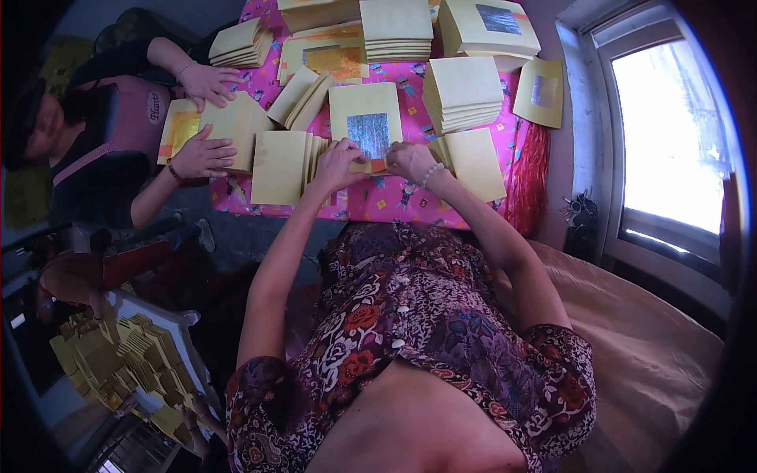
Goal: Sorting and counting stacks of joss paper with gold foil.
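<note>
Head-worn fisheye view, facing down at nearby left hand (337, 164), right hand (410, 163).

Your left forearm (285, 244) points toward one o'clock, your right forearm (490, 225) toward eleven; at twelve, your left hand (341, 164) and right hand (411, 163) sit close, both curled.

Colour record. Middle sheet (386, 98): pale yellow; its square panel (368, 130) mottled silver-blue, strip (378, 165) at lower edge orange. Folded stack (465, 83) to the right: plain pale yellow. Rear sheet (335, 59): pale yellow, orange-gold patch. Tablecloth (359, 202): bright pink, scattered small cartoon figures, yellow spots. Fringe (533, 177): glossy red. Blouse (359, 315): dark purple ground, red and white floral print; buttons (398, 344) whitish. Bead bracelet (432, 173): pale cream. Co-worker's apron (130, 118): dusty pink. Bed-like cover (631, 339): brown. Papers (98, 351) at lower left: yellow, possibly ochre; light poor there.
</note>
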Demonstrator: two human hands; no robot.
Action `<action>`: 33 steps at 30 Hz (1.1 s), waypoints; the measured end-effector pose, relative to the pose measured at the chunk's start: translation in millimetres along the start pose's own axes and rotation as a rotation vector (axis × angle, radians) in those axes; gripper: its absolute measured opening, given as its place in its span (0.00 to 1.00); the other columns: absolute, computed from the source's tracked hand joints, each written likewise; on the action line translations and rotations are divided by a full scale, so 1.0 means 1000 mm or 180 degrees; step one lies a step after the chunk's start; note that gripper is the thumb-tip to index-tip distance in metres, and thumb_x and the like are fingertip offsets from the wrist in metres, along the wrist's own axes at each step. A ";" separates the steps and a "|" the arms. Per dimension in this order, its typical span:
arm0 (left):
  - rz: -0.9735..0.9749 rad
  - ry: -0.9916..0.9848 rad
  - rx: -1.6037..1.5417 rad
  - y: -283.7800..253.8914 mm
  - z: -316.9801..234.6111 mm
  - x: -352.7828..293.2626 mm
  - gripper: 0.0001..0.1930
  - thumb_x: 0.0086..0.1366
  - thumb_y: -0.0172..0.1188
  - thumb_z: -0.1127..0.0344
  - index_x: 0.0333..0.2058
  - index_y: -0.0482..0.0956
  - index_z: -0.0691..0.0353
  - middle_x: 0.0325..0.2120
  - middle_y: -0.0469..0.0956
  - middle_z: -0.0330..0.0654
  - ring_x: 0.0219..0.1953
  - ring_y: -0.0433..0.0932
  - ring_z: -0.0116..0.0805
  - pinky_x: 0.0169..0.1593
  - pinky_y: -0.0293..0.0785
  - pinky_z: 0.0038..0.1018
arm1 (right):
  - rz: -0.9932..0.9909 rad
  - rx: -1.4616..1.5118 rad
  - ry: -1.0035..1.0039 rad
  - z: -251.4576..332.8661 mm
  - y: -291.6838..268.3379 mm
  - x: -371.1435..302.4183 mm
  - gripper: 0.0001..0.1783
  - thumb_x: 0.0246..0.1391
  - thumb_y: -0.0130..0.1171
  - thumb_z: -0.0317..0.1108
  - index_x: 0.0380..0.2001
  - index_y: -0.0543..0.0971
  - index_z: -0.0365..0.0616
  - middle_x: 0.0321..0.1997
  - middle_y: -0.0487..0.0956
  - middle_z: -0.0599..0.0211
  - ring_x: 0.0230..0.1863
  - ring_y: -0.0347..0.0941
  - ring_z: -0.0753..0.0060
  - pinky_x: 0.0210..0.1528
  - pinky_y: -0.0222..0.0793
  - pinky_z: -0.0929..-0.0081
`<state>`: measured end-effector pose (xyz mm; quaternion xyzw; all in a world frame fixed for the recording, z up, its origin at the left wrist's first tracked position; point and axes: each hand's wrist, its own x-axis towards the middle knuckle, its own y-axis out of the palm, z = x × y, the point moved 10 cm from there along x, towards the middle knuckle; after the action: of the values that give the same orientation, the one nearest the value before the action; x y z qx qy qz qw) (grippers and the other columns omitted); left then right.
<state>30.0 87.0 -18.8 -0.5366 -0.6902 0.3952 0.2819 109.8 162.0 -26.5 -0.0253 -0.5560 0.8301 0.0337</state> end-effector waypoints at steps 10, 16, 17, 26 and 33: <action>0.0245 0.0060 -0.0149 0.003 0.003 0.005 0.18 0.40 0.69 0.62 0.33 0.78 0.55 0.37 0.71 0.38 0.44 0.70 0.41 0.49 0.67 0.33 | 0.0138 -0.0073 -0.0040 -0.003 0.003 0.006 0.10 0.49 0.54 0.42 0.27 0.76 0.47 0.24 0.76 0.60 0.27 0.76 0.57 0.28 0.71 0.60; 0.0160 0.0234 -0.0202 -0.002 0.012 0.009 0.14 0.47 0.62 0.70 0.35 0.76 0.58 0.34 0.73 0.44 0.42 0.71 0.44 0.49 0.66 0.34 | 0.0089 0.0084 0.0050 -0.011 -0.010 0.007 0.10 0.51 0.52 0.41 0.33 0.70 0.47 0.21 0.76 0.60 0.25 0.75 0.53 0.26 0.70 0.58; 0.0025 0.0212 -0.0217 -0.007 0.016 0.011 0.13 0.46 0.61 0.71 0.34 0.75 0.60 0.32 0.75 0.46 0.39 0.73 0.45 0.47 0.68 0.36 | 0.0170 0.0200 0.0179 -0.014 -0.012 0.007 0.11 0.51 0.53 0.40 0.34 0.69 0.47 0.22 0.76 0.60 0.26 0.75 0.53 0.27 0.70 0.58; 0.0549 -0.0526 -0.0697 -0.010 0.060 0.035 0.13 0.52 0.61 0.63 0.34 0.76 0.64 0.30 0.78 0.49 0.36 0.77 0.43 0.40 0.71 0.33 | -0.0549 0.1178 -0.0118 -0.028 -0.035 0.009 0.12 0.46 0.57 0.36 0.33 0.71 0.42 0.31 0.75 0.57 0.36 0.73 0.54 0.38 0.70 0.61; 0.0452 -0.0971 -0.2306 -0.005 0.094 0.040 0.20 0.51 0.64 0.61 0.41 0.75 0.65 0.35 0.78 0.42 0.39 0.76 0.32 0.44 0.71 0.28 | -0.0424 0.1267 0.1006 -0.076 -0.030 0.034 0.13 0.54 0.52 0.42 0.33 0.72 0.44 0.24 0.75 0.52 0.30 0.74 0.50 0.33 0.69 0.57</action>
<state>-59.1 102.2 -65.6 -0.5828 -0.7800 0.2198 -0.0594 82.5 246.1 -27.9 -0.1109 -0.3699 0.9049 0.1790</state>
